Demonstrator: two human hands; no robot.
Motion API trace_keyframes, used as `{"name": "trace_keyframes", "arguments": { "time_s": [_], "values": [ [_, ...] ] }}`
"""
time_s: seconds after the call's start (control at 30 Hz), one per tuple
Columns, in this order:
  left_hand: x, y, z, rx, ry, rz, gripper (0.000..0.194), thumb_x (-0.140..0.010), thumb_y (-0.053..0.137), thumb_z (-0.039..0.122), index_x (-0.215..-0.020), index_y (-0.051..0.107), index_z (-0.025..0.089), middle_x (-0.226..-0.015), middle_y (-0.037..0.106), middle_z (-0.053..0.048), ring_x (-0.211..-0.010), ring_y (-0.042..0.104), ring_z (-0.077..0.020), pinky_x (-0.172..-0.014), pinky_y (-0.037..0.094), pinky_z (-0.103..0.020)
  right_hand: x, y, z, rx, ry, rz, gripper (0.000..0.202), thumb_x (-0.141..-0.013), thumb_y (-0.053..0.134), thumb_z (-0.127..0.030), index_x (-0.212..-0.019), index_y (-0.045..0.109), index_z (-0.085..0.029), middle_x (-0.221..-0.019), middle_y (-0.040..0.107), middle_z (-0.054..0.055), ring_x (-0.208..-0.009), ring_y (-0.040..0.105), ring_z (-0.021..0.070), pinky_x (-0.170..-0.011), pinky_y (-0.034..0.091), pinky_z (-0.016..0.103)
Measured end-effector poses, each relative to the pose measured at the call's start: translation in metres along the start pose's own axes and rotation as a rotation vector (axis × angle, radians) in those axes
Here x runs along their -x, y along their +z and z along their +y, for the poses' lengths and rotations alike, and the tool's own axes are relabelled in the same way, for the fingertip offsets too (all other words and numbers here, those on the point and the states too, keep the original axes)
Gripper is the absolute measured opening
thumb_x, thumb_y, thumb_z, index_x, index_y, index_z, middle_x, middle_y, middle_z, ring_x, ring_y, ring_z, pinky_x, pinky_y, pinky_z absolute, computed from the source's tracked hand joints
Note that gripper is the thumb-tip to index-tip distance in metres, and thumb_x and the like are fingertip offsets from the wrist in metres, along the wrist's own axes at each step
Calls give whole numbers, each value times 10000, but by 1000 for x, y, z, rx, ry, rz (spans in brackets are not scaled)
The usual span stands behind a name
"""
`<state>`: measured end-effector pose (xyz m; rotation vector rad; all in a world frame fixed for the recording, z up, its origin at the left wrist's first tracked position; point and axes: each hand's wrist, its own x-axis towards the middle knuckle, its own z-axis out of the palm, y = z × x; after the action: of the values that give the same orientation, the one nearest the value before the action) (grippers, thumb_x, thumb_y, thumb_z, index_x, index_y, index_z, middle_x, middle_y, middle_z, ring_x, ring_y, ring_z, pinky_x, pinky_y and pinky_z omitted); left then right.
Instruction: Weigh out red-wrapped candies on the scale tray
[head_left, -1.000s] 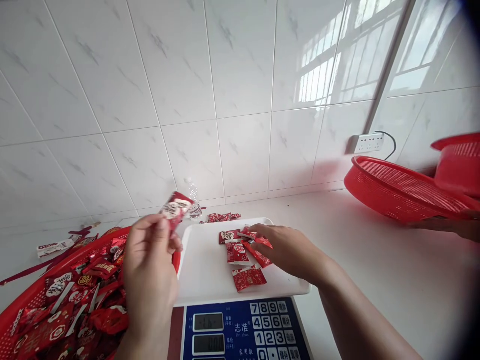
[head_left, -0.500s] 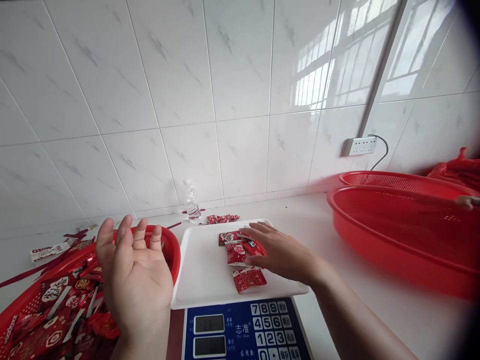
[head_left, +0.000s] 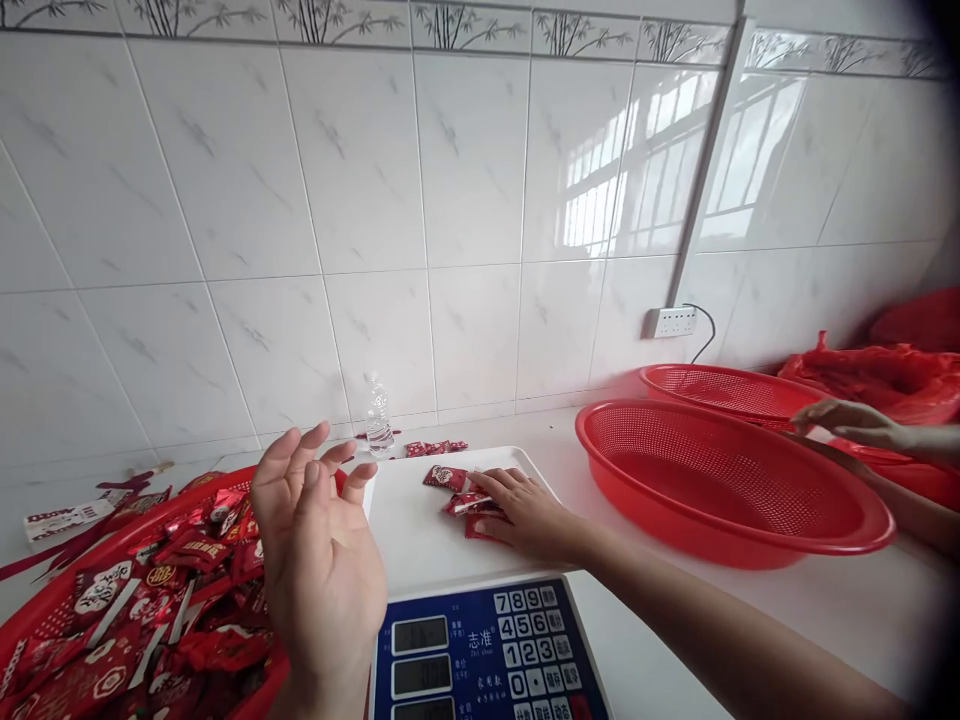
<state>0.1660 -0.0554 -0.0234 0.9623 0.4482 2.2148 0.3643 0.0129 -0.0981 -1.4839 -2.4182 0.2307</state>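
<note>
My right hand [head_left: 525, 520] lies over several small red candy packets [head_left: 469, 500] on the white tray [head_left: 409, 550] of a digital scale [head_left: 435, 640]. Its fingers curl round the packets and bunch them together, partly hiding them. One packet [head_left: 444, 478] sticks out past the fingertips. My left hand [head_left: 330, 560] is raised, palm turned up, with bent fingers apart and nothing in it. It hovers between the tray and a red basket [head_left: 45, 570] heaped with red wrapped packets [head_left: 172, 610].
Two red perforated baskets [head_left: 750, 530] stand at the right. Another person's hand [head_left: 855, 425] reaches over the farther one. Red plastic bags [head_left: 885, 380] lie behind. A clear bottle [head_left: 379, 425], a row of packets [head_left: 435, 448] and a white box [head_left: 67, 522] sit near the tiled wall.
My right hand has pulled the packets closer together on the tray. My left hand has shifted right. The view has tilted up and turned right, showing more of the other person's arms.
</note>
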Motion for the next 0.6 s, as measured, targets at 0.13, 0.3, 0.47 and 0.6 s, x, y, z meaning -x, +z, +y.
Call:
{"name": "trace_keyframes", "arguments": {
  "time_s": [0.13, 0.3, 0.47, 0.6],
  "values": [
    [6, 2, 5, -12, 37, -56, 169, -879, 544, 222, -1025, 592, 293, -1156, 550, -9, -914, 560, -126, -713, 492, -225, -1, 1, 2, 54, -54, 78, 463, -896, 516, -401, -1304, 519, -183, -1235, 581, 127, -1124, 530, 271, -947, 439, 404],
    [9, 1, 11, -23, 50, -84, 176, -864, 568, 257, -1034, 588, 296, -1124, 559, -15, -892, 567, -126, -704, 496, -222, -7, 2, 5, 85, -94, 115, 313, -924, 483, -350, -1109, 646, -157, -1054, 647, 122, -945, 611, 228, -838, 488, 347],
    [9, -1, 18, 5, 67, -92, 172, -869, 563, 246, -1032, 596, 290, -1100, 569, -11, -860, 580, -118, -689, 500, -225, -6, 1, 10, 97, -95, 162, 329, -887, 545, -311, -1165, 629, -157, -1057, 664, 132, -970, 615, 253, -850, 484, 376],
    [9, -1, 20, 24, 72, -108, 166, -869, 562, 239, -1024, 601, 283, -1092, 569, -10, -856, 576, -119, -677, 507, -228, -4, -5, 14, 62, -49, 251, 324, -904, 511, -319, -1180, 621, -188, -1093, 662, 111, -982, 626, 219, -851, 488, 327]
  ]
}}
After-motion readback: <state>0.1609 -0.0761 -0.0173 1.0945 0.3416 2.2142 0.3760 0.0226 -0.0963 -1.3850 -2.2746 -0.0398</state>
